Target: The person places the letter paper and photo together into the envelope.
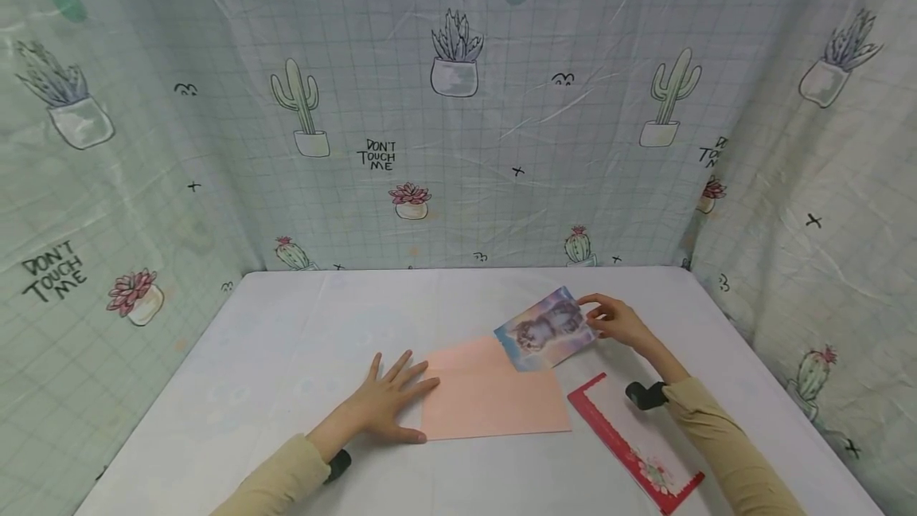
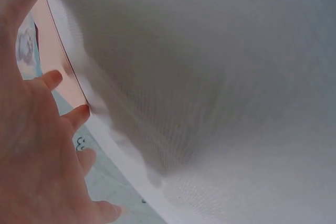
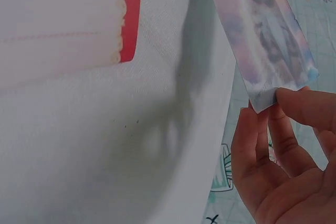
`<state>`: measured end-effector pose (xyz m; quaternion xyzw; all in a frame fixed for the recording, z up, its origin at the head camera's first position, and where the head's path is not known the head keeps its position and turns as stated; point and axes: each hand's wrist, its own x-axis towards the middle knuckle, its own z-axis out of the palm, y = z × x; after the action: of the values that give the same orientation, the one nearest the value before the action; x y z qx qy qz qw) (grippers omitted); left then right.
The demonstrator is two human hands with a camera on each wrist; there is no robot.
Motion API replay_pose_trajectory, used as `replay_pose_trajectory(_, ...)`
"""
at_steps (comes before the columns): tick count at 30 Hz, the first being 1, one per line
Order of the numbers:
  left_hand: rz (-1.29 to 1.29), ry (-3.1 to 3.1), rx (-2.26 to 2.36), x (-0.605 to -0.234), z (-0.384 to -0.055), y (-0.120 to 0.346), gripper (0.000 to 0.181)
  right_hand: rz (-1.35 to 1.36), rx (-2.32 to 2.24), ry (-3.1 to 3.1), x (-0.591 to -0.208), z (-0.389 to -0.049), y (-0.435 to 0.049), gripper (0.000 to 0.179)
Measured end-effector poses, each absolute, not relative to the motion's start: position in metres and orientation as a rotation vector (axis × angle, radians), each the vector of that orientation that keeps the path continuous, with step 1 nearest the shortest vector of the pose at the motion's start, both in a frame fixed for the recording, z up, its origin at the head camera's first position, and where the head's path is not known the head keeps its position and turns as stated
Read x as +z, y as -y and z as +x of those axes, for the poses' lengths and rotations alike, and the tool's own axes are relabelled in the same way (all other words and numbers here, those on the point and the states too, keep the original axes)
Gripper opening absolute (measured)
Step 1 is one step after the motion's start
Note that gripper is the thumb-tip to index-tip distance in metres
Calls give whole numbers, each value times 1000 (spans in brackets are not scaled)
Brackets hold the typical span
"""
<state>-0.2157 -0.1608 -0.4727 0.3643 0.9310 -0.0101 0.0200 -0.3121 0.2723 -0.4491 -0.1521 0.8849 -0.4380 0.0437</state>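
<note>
A pink envelope-like paper [image 1: 494, 404] lies flat in the middle of the white table. My left hand [image 1: 387, 400] is spread with straight fingers at its left edge, the thumb and some fingertips touching it. With thumb and fingers, my right hand [image 1: 618, 320] pinches the right end of a picture card [image 1: 544, 330] in blue and purple tones, showing small furry animals. The card is tilted over the upper right of the pink paper. In the right wrist view, the thumb presses on the corner of the card [image 3: 273, 35].
A white sheet with a red scalloped border and flowers [image 1: 637, 444] lies at the right, partly under my right forearm. A curtain printed with cacti [image 1: 458, 142] encloses the white table [image 1: 308, 333] at the back and sides.
</note>
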Motion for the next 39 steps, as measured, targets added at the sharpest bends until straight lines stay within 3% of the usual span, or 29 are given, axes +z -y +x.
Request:
replay_pose_trajectory(8, 1045, -2885, -96, -473, -216, 161, 91, -514, -1260, -2744, -447, -313, -262, 34)
replay_pose_trajectory(39, 1039, -2892, -102, -468, -215, 159, 89, -726, -1062, -2845, -448, -310, -233, 38)
